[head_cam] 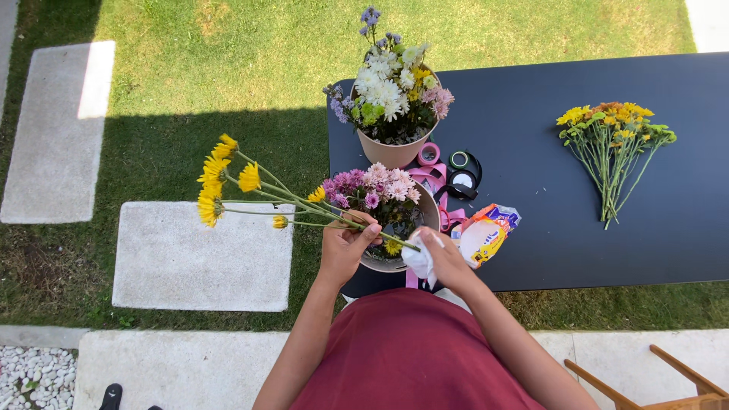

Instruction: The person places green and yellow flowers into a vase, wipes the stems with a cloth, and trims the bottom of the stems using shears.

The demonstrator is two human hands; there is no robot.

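Left hand (345,243): closed around a sprig of yellow flowers (228,182), fingers curled over the green stems near their lower part, thumb across them. Blooms fanned out well to the left of that hand and above it, hanging over the grass (213,76); cut stem ends reaching past the grip toward the right hand.

Right hand (444,258): pinched shut on a crumpled white tissue (418,262), pressed against the stem ends just beside the left hand's fingertips. Exact finger positions partly hidden by the tissue.

Directly beyond both hands: a beige pot of pink and purple flowers (376,193), rim touching the near edge of the black table (531,212). Farther out from the left hand: a second beige pot with white, yellow and purple flowers (391,95). Just right of the right hand: an orange and white packet (486,235), lying on the table. Beyond that packet: pink ribbon (433,178), a pink tape roll (429,154) and dark tape rolls (461,171), close together. Well to the right of the right hand: a loose bunch of yellow and orange flowers (611,148), flat on the table, stems pointing toward the near edge.

Below the hands: a dark red garment (410,357).
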